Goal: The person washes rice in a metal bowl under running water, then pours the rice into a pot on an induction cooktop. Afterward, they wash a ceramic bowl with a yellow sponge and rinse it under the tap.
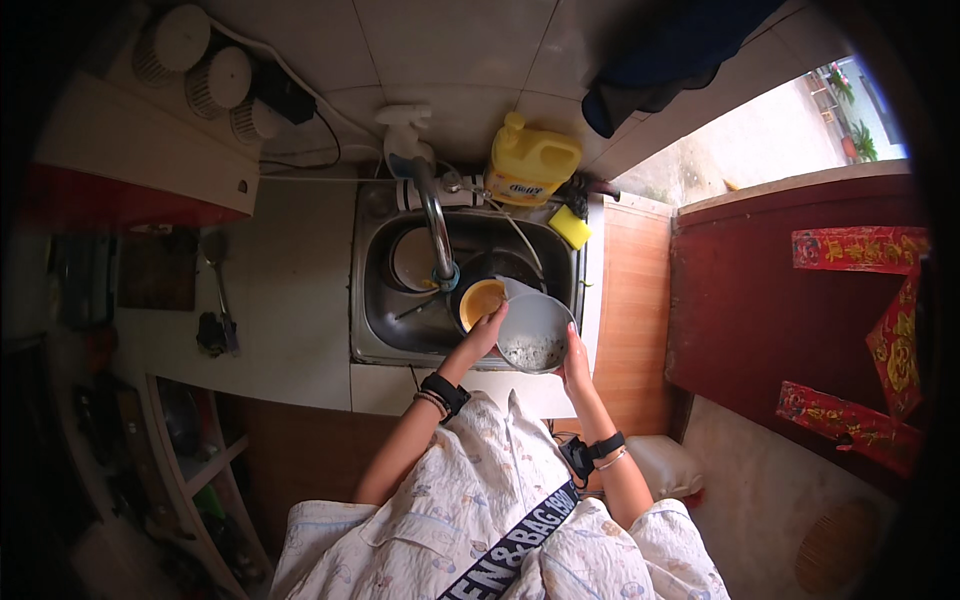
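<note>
Both my hands hold a round grey pot [534, 322] over the front right of the stainless steel sink [375, 341]. My left hand [486, 334] grips its left side, and my right hand [575, 360] its right side. Pale, speckled contents lie at the pot's near side; I cannot tell what they are. A cloudy sheet, apparently water, runs from its far left rim toward a yellow bowl [471, 304]. That bowl sits inside a darker vessel, partly hidden by the pot and my left hand. Above it hangs the end of the curved metal faucet [437, 225].
Another round vessel [414, 259] stands in the sink's left part. Behind are a spray bottle [406, 139], a yellow detergent jug [532, 161] and a yellow sponge [570, 226]. A ladle [217, 274] lies on the left counter [300, 300]. A red door [735, 300] stands at right.
</note>
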`<state>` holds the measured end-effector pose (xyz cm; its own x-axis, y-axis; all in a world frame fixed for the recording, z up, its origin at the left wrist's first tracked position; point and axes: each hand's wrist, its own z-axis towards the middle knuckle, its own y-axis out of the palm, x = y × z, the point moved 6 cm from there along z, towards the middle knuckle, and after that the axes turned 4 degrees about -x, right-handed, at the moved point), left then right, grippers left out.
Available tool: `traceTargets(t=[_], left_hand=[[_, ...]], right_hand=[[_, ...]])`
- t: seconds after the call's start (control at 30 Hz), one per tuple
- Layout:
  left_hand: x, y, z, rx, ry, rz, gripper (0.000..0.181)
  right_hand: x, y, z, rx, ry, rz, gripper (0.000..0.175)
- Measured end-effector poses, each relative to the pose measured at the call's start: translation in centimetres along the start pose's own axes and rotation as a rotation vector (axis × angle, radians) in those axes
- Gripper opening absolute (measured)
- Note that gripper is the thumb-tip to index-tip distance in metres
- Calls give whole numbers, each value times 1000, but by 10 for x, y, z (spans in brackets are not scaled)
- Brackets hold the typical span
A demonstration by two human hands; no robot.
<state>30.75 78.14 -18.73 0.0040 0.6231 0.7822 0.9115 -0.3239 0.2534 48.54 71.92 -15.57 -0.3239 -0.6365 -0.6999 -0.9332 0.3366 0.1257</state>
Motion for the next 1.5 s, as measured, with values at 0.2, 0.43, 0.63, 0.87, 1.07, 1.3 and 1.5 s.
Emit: traceTargets(t=[0.2,0.43,0.63,0.87,1.07,1.3,1.5], left_hand=[[-11,-2,4,12,-24,-30,62],[-12,-3,4,24,-23,-27,63],[-18,-5,8,-19,-21,-1,65],[-30,-9,15,-10,42,8,69],[-30,-10,15,-27,17,59,70],[-21,-4,1,-75,-205,-69,70],[-19,-3,-5,-108,-319,-82,71]], right_hand=[[7,2,2,-35,28,27,63],[12,2,0,-47,86,21,59],[13,3,-2,-56,98,20,58],[20,2,1,-85,131,27,61],[17,3,-2,-93,147,16,65],[7,9,-10,-95,208,2,62],[3,11,-13,-139,301,-12,59]])
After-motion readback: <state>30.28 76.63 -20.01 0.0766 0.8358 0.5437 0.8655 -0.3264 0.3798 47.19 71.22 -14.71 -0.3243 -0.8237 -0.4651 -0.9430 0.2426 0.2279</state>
